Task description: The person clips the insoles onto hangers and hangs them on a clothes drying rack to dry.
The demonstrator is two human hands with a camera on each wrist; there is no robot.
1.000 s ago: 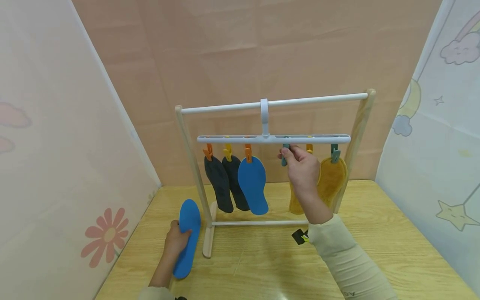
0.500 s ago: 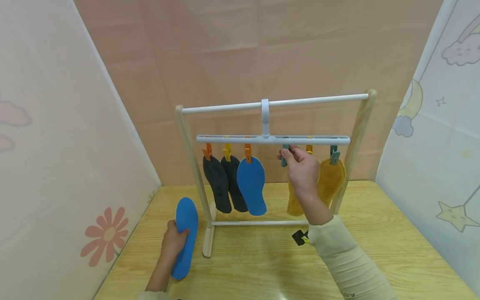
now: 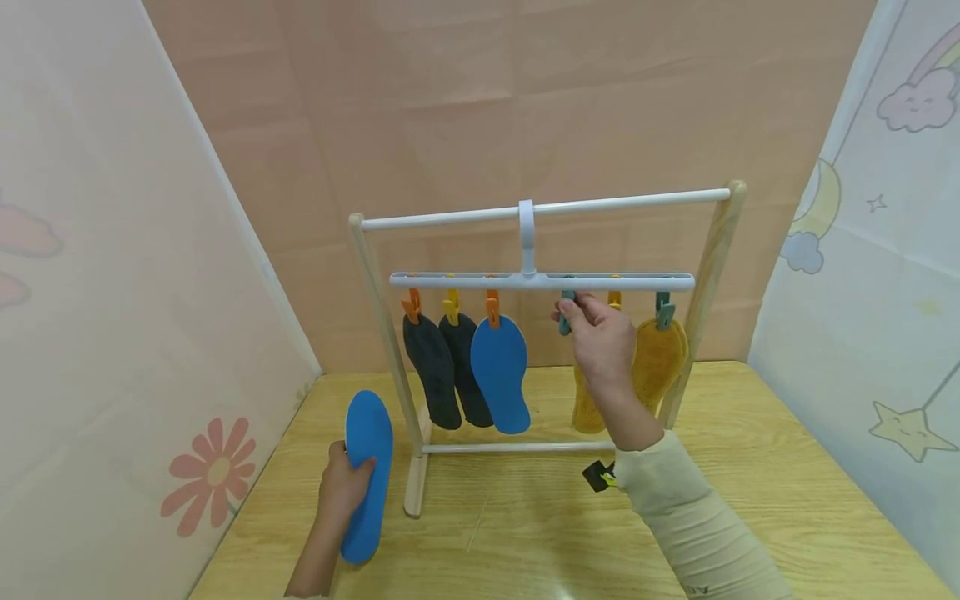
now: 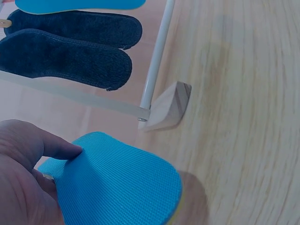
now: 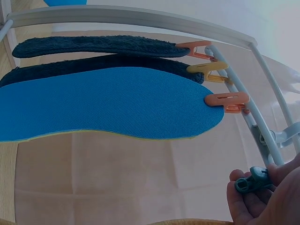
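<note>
Blue insole [image 3: 367, 473] in our left grip [image 3: 342, 490], not hung yet | right grip [image 3: 600, 340] pinched teal clip [image 3: 566, 310] | five insoles already hung.

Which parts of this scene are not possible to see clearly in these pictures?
- Head view: the right hand covers most of one yellow insole and its clip.
- Head view: the small black object is partly behind the sleeve; too small to identify.
- Left wrist view: the blue insole in the left hand is cut by the bottom edge.
</note>
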